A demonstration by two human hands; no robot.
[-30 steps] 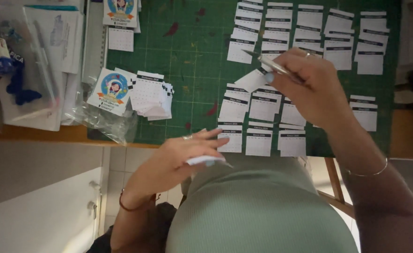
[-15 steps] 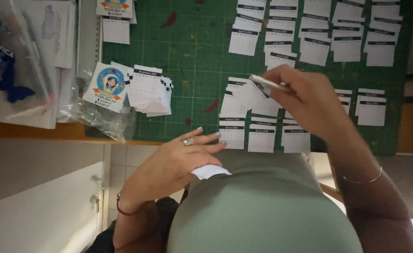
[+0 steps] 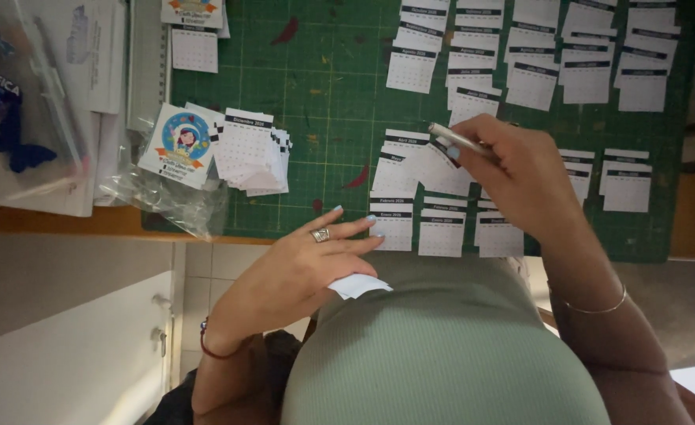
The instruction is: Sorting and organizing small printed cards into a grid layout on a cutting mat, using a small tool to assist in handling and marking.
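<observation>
Right hand, fingers closed around a slim metal tool, lifts one small calendar slip off the green cutting mat; left hand, fingers extended, pins another slip—thin, light, easily creased paper, probably best pinched at an edge.

Left hand lies low, fingers extended; right hand is curled, wrist bent.

Head camera looks straight down, close above the cutting mat.
</observation>
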